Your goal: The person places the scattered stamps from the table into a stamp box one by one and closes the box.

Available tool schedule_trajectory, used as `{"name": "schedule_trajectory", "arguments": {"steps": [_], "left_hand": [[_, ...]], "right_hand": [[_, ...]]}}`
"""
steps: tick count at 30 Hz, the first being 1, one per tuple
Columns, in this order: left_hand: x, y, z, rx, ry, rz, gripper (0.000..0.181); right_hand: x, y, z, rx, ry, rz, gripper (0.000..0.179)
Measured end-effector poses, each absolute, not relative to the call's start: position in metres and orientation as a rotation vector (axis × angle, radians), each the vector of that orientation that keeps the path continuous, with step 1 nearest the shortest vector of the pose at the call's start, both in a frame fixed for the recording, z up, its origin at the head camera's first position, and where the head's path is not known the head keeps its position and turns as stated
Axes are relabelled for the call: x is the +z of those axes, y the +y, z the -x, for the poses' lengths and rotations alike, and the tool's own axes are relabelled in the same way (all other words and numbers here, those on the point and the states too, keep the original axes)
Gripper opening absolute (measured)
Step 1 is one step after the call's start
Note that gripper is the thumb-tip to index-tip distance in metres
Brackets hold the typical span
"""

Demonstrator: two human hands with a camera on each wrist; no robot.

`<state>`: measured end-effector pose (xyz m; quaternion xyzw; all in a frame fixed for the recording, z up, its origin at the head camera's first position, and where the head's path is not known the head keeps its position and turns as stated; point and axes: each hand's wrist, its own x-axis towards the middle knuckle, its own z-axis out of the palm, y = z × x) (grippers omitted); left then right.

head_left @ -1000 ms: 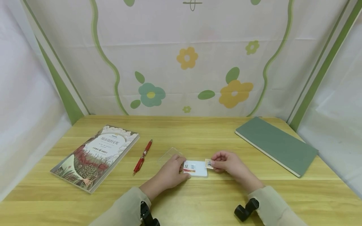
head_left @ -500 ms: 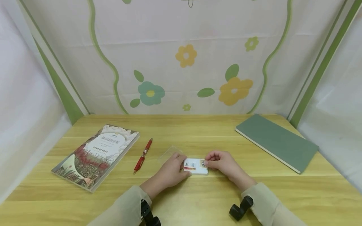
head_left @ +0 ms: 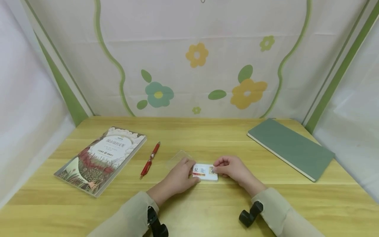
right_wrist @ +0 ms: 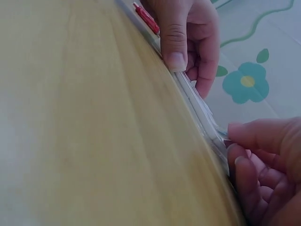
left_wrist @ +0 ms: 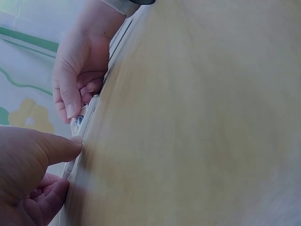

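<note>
A flat white case point(head_left: 209, 178), with a printed label on its left part, lies on the table between the hands. My left hand point(head_left: 179, 177) holds its left end, thumb along the near edge and fingers at the far side. Over the case's right end, my right hand point(head_left: 237, 171) pinches a small cream-bordered stamp-like piece point(head_left: 211, 170) with a dark picture, between thumb and forefinger. The right wrist view shows the case point(right_wrist: 194, 104) edge-on, a thin layered slab, with the right thumb and fingertips at its near end. Part of the piece is hidden under the right thumb.
A thin clear plastic cover point(head_left: 180, 157) lies behind my left hand. To the left are a red pen point(head_left: 150, 160) and an illustrated book point(head_left: 102, 159). A green notebook point(head_left: 291, 148) lies at the right, and a flowered curtain point(head_left: 177, 26) hangs behind the table.
My right hand has moved left, bringing the small piece from beyond the case's right edge to over its right end. My left hand keeps its hold on the case.
</note>
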<state>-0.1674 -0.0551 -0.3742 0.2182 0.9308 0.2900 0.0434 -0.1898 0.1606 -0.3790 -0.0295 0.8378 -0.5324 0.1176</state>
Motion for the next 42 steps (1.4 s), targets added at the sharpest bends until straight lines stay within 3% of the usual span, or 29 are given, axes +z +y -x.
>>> {"name": "schedule_trajectory", "arguments": {"steps": [12, 42], "left_hand": [[-0.373, -0.057, 0.168, 0.865, 2.858, -0.67, 0.057], [-0.368, -0.058, 0.165, 0.96, 2.82, -0.634, 0.062]], "right_hand": [[-0.379, 0.155, 0.191, -1.524, 2.498, 0.16, 0.009], [-0.37, 0.144, 0.182, -1.322, 2.738, 0.164, 0.015]]}}
